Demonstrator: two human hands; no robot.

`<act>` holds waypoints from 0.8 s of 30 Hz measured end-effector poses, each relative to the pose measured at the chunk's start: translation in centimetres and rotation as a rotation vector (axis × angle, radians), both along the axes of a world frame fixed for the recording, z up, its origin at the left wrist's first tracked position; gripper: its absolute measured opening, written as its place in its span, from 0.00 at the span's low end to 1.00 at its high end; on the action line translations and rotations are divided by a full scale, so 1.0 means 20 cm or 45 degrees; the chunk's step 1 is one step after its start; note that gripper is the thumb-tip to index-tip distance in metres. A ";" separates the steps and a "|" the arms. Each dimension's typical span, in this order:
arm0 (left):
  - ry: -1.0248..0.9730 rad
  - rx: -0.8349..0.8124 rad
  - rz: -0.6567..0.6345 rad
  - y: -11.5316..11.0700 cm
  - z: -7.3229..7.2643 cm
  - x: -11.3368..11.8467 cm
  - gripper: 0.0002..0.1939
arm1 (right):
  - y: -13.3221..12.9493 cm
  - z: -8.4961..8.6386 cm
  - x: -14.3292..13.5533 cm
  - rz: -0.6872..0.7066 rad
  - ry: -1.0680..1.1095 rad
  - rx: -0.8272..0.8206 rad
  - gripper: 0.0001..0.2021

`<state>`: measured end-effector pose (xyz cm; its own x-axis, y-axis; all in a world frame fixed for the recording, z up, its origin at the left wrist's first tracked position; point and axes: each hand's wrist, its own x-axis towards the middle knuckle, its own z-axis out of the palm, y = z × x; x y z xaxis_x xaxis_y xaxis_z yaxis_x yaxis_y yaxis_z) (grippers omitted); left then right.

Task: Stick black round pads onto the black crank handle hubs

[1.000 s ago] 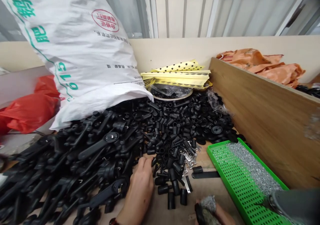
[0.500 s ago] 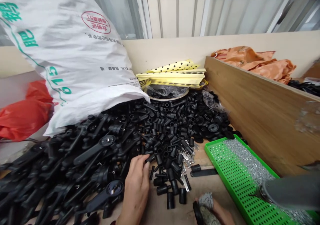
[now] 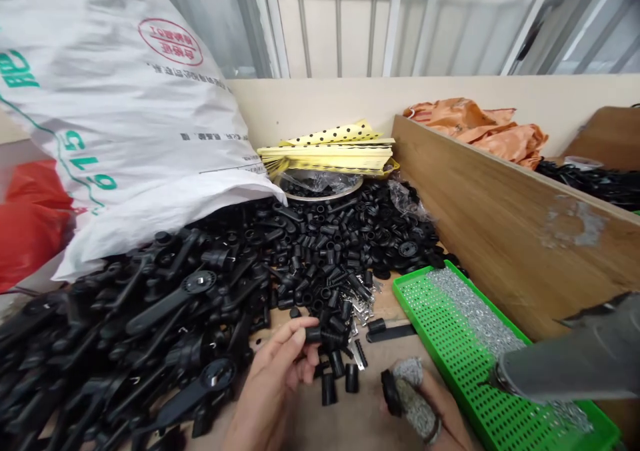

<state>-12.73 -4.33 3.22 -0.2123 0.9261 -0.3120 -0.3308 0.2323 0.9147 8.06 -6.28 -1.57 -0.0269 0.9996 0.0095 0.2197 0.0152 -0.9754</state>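
My left hand (image 3: 280, 371) pinches a short black plastic sleeve (image 3: 313, 334) between thumb and fingers, just in front of the heap of loose sleeves (image 3: 325, 264). To the lower right, my right hand (image 3: 433, 404) is closed, with grey covers (image 3: 417, 411) on its fingers. At its fingertips sits a small black round part (image 3: 391, 393); its exact kind is unclear. Between the hands, several black sleeves (image 3: 328, 389) stand or lie on the brown work surface. Flat metal pieces (image 3: 359, 354) with black ridged strips lie beside them.
Black lever-like parts (image 3: 170, 297) are piled left, below a big white sack (image 3: 165, 117). A green perforated tray (image 3: 425, 317) holds small metal pieces, with a grey cylindrical tool (image 3: 565, 361) jutting over it. A wooden divider (image 3: 490, 191) runs along the right. A metal bowl (image 3: 320, 197) stands behind.
My left hand has moved from the heap's edge slightly right and now shows a black sleeve in its pinch. My right hand has come up further into view. The camera has turned slightly right.
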 end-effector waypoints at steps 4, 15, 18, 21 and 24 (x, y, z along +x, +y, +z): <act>-0.198 -0.099 0.007 0.00 -0.01 0.06 0.17 | 0.00 0.00 0.00 -0.106 0.012 -0.016 0.20; 1.368 0.502 -0.152 0.06 -0.11 -0.09 0.13 | -0.01 -0.07 0.03 -0.232 -0.274 0.022 0.21; 1.547 0.718 -0.311 -0.01 -0.10 0.00 0.12 | 0.01 -0.05 0.04 -0.172 -0.291 0.091 0.17; 1.592 0.829 -0.547 -0.05 -0.07 0.07 0.13 | 0.03 -0.02 0.05 -0.050 -0.277 0.188 0.14; 1.647 0.841 -0.529 -0.05 -0.06 0.02 0.10 | 0.02 0.03 0.06 0.030 -0.275 0.239 0.11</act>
